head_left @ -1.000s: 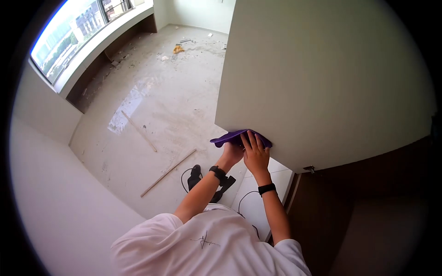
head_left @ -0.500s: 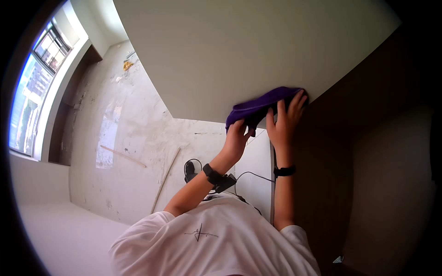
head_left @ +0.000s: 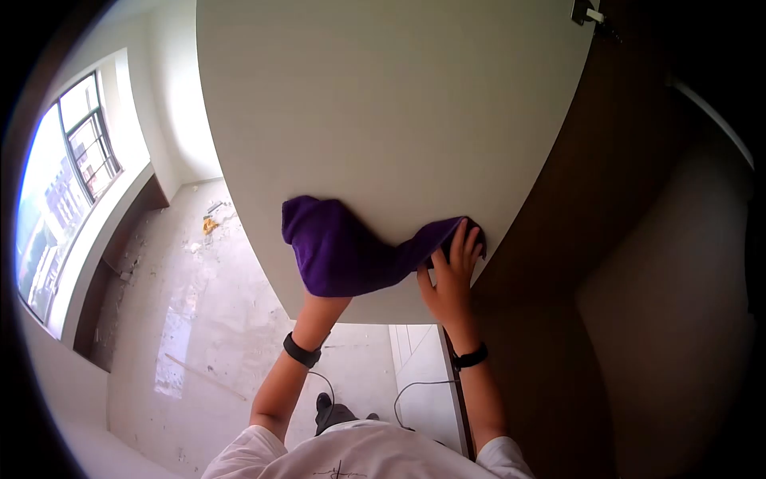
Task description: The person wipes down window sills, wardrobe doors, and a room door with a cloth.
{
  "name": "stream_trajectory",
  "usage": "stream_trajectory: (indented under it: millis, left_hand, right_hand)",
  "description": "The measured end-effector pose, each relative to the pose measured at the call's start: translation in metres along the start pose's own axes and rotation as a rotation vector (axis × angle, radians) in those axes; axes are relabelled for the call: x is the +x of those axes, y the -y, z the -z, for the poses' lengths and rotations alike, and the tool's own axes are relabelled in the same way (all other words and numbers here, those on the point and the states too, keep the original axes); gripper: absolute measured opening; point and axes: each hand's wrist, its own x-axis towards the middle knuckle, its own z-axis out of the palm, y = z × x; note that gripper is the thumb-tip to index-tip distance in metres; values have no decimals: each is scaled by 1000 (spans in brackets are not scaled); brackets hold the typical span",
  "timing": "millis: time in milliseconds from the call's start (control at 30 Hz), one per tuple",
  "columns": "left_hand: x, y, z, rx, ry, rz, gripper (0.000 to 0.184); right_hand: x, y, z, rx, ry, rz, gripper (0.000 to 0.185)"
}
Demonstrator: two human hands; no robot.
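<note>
A purple cloth [head_left: 343,249] lies against the pale inner face of a cabinet door [head_left: 383,120], stretched sideways near the door's lower edge. My left hand [head_left: 325,310] holds the cloth's left part from beneath. The cloth covers its fingers, and only the wrist and heel of the hand show. At the cloth's right end, my right hand [head_left: 453,275] presses it to the door near the side edge. The right fingers lie over the cloth, with a fold between thumb and fingers.
A dark brown cabinet interior [head_left: 550,279] opens to the right. A metal hinge [head_left: 586,13] sits at the door's upper right. Below left is a dusty pale floor [head_left: 215,319] with a thin strip and debris. A window [head_left: 84,144] is at far left, and a cable [head_left: 411,389] hangs near my body.
My left hand has moved left along the door, spreading the cloth out and going beneath it. The right hand has shifted slightly left and lower in view. More of the door now shows.
</note>
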Motion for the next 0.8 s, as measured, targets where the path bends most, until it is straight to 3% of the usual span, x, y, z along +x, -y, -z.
stream_trajectory:
  millis: [33, 100, 233, 300, 333, 433, 467, 533, 600, 633, 667, 700, 800]
  left_hand:
    - [20, 2, 8, 4, -22, -29, 63]
    - [46, 29, 21, 219, -77, -161, 69]
    - [152, 34, 55, 197, -133, -370, 67]
    - [196, 0, 80, 333, -352, -564, 53]
    - [208, -17, 88, 330, -361, -574, 53]
    - [226, -50, 103, 427, -244, -550, 22]
    - [226, -52, 105, 423, -248, -556, 22]
    - [242, -55, 132, 471, 228, -399, 20]
    - [239, -43, 135, 547, 238, -462, 20]
    - [244, -37, 140, 446, 378, -145, 15]
    - [250, -35, 147, 336, 508, 171, 33]
    - [261, -42, 150, 340, 499, 166, 33]
    - [298, -48, 172, -275, 493, 234, 41]
  right_hand:
    - [18, -1, 9, -16, -32, 20, 55]
    - [43, 7, 34, 12, -184, 19, 35]
    - [134, 9, 101, 0, -374, 155, 30]
    - [171, 15, 121, -101, -419, 223, 28]
    - [180, 20, 123, -107, -431, 226, 28]
    - [187, 26, 116, -255, -446, 298, 28]
    - [182, 22, 115, -260, -453, 297, 28]
    - [189, 35, 129, -253, -415, 291, 30]
    - [185, 32, 127, -265, -425, 296, 32]
    - [187, 33, 132, -273, -435, 306, 35]
    - [192, 36, 140, -277, -446, 312, 35]
    - [203, 30, 154, -275, -454, 341, 36]
    - [246, 35, 193, -299, -454, 357, 42]
